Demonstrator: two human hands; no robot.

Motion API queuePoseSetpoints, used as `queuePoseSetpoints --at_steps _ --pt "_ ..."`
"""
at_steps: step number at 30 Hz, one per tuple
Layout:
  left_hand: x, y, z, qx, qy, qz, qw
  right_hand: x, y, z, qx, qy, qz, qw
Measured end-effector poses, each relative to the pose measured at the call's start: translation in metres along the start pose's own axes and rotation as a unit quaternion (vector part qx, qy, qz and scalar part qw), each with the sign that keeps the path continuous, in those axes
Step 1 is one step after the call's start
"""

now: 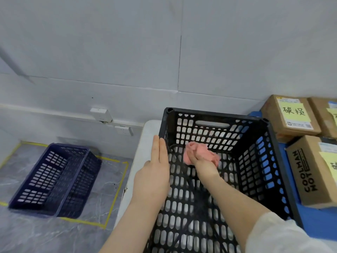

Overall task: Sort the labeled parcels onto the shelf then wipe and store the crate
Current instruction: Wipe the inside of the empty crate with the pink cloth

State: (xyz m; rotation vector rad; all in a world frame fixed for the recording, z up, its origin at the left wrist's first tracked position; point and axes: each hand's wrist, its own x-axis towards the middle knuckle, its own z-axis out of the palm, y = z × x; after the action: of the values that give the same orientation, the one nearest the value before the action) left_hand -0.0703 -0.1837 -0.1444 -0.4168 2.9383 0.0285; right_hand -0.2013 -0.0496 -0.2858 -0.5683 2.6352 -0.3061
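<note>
The black crate (215, 114) is stood on the white table (145, 136), with no parcels seen inside. A bunched pink cloth (206, 152) is gripped inside it by the right hand (202, 164), fingers curled round it, towards the far end of the crate floor; the left hand (155, 172) is laid flat against the outside of the left wall, fingers straight and pressed together. Wiping appears to be the step in hand; it would be done well with the crate braced firmly from the left, the cloth spread wider, and the slotted floor and walls covered in overlapping strokes. Labeled parcels (290, 115) are seen on the blue surface (319, 221) to the right; a dark blue crate (54, 179) is set on the ground inside yellow tape (116, 194).
</note>
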Motion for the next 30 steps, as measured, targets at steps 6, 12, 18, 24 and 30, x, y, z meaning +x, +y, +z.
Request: queuePoseSetpoints --at_steps 6,12,18,24,30 --pt "0.001 0.0 0.002 0.008 0.018 -0.02 1.0 -0.025 -0.029 -0.04 0.308 0.19 0.087 0.928" --pt "0.001 -0.002 0.012 -0.013 0.032 -0.051 0.998 -0.068 -0.048 -0.104 0.395 0.561 -0.003 0.728" --pt "0.001 -0.003 0.013 -0.07 0.038 -0.077 0.994 -0.016 -0.018 -0.057 0.071 0.446 -0.029 0.892" --pt "0.001 -0.004 0.012 -0.097 0.017 -0.082 0.992 -0.009 0.003 -0.013 0.0 0.257 -0.011 0.966" --pt "0.002 -0.004 0.01 -0.103 0.014 -0.087 0.991 0.0 0.002 0.008 -0.021 0.125 0.025 0.992"
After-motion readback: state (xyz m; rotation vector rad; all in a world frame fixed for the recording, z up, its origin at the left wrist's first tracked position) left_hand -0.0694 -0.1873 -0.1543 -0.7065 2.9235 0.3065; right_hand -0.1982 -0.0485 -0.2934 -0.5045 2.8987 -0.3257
